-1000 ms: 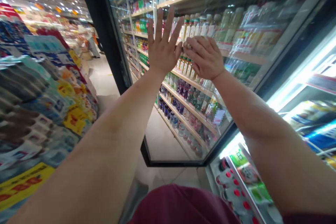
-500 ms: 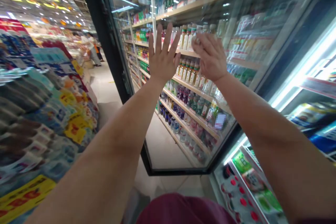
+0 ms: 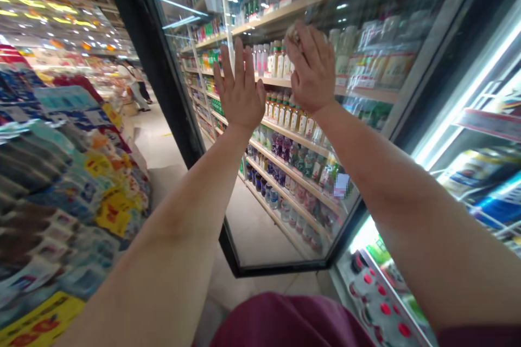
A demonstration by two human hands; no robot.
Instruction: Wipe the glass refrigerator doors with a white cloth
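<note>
My left hand point(image 3: 240, 92) lies flat on the open glass door point(image 3: 260, 227) of a drinks fridge, fingers stretched upward. Just to its right and a little higher, my right hand point(image 3: 311, 70) presses on the same pane. Its fingers are bent over a small pale wad point(image 3: 293, 36) at the fingertips, which I cannot identify. The glass reflects shelves of bottled drinks. The black door frame point(image 3: 134, 38) runs up the left side of the pane.
The lit fridge interior point(image 3: 484, 173) is on the right, with red-capped bottles point(image 3: 378, 309) low down. A display of packaged goods point(image 3: 65, 173) with yellow tags fills the left. A person point(image 3: 136, 84) stands far down the aisle. The floor lies between.
My right hand has slid up the glass with the pale wad. My left hand has shifted slightly left and down, staying flat on the pane.
</note>
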